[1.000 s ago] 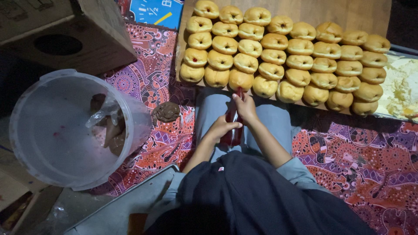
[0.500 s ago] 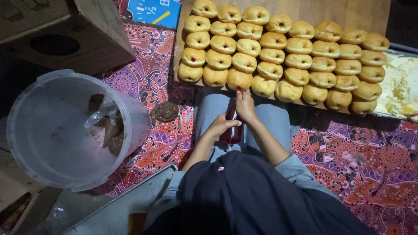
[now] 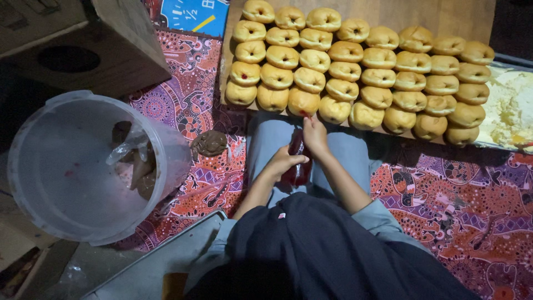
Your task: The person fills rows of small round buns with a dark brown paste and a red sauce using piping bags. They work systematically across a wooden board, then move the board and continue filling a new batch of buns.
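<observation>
left hand point(image 3: 286, 162): fingers wrapped around the fat lower end of the piping bag point(image 3: 297, 161), clamped on it
right hand point(image 3: 314, 135): fingers pinched together on the bag's upper end, just behind the tip
piping bag: dark red filling, held over the lap, tip touching the bun point(image 3: 303, 101) at the near edge of the wooden board point(image 3: 444, 14)
buns: golden, round, packed in rows across the board; several show a red dot of filling on the side, e.g. far left one point(image 3: 245, 73)
board: near edge sits just past the knees, buns cover most of it, far right corner bare
tray point(image 3: 513, 105): right of board, pale crumbly stuff in it
bucket point(image 3: 33, 139): translucent, on its side left of the person, plastic bag with brown contents inside
brown blob point(image 3: 209, 143): on the patterned cloth point(image 3: 455, 194), between bucket and left knee
cardboard box point(image 3: 119, 41): top left corner, beyond the bucket
</observation>
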